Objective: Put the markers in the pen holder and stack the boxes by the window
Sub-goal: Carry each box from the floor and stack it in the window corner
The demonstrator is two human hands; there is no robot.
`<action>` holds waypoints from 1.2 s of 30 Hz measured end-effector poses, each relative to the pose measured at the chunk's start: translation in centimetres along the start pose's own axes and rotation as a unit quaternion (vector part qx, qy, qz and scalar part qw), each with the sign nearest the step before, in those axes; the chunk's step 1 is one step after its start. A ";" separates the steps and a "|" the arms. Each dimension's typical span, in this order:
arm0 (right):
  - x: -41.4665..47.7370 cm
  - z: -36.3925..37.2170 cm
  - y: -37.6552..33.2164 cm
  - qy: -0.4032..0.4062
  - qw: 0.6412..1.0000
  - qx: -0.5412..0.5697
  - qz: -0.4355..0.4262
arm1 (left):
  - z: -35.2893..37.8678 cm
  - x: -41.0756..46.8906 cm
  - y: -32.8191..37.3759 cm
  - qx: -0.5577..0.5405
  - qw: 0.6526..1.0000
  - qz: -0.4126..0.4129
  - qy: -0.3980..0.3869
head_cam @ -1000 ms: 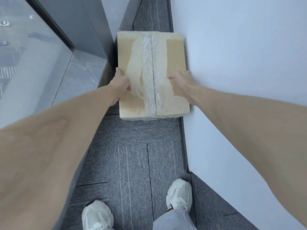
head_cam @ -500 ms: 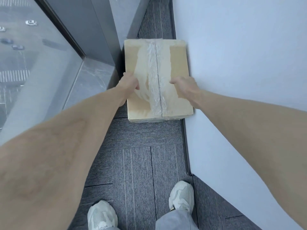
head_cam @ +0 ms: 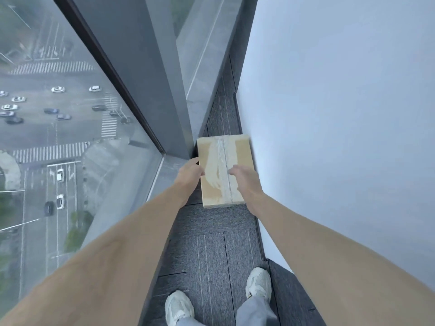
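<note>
A cardboard box (head_cam: 224, 170) lies flat on the grey carpet floor (head_cam: 211, 255), in the narrow strip between the window frame (head_cam: 150, 85) at its 9 o'clock and the white wall (head_cam: 329, 137) at its 3 o'clock. Its right edge sits against the wall or just beside it; which of the two cannot be told. A band of clear tape (head_cam: 222, 165) runs along the middle seam of the top from 12 to 6 o'clock, with pale torn patches beside it. No print, label or brand mark can be read on the box.

The left hand (head_cam: 189, 174) is at the box's 9 o'clock edge, thumb over the top rim and fingers down the side; whether its grip is clamped on the box or only touching cannot be told. The right hand (head_cam: 246, 178) rests on the top toward 4 o'clock, fingers spread loosely and pointing toward 10 o'clock, its grip apart.

At 6 o'clock of the view stand two pale sneakers (head_cam: 257, 284) under grey trouser cuffs. Through the glass (head_cam: 58, 137) at 9 o'clock a street lies far below, with cars and zebra crossings.
</note>
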State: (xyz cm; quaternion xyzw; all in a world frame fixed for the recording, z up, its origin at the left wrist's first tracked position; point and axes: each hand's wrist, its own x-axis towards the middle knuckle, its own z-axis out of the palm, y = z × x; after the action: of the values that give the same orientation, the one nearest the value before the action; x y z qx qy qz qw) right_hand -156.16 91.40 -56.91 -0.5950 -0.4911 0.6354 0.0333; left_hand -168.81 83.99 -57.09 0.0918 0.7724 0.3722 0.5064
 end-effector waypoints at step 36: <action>-65.8 -23.6 21.4 0.369 0.798 0.464 -0.110 | 22.8 -62.8 -5.5 0.113 0.946 0.139 -0.269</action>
State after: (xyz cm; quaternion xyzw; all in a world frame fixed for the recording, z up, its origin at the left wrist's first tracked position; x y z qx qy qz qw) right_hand -106.85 52.94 -19.00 -0.6396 -0.1497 0.5117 0.5538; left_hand -118.58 58.50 -20.69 0.3519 0.6238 0.3104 0.6251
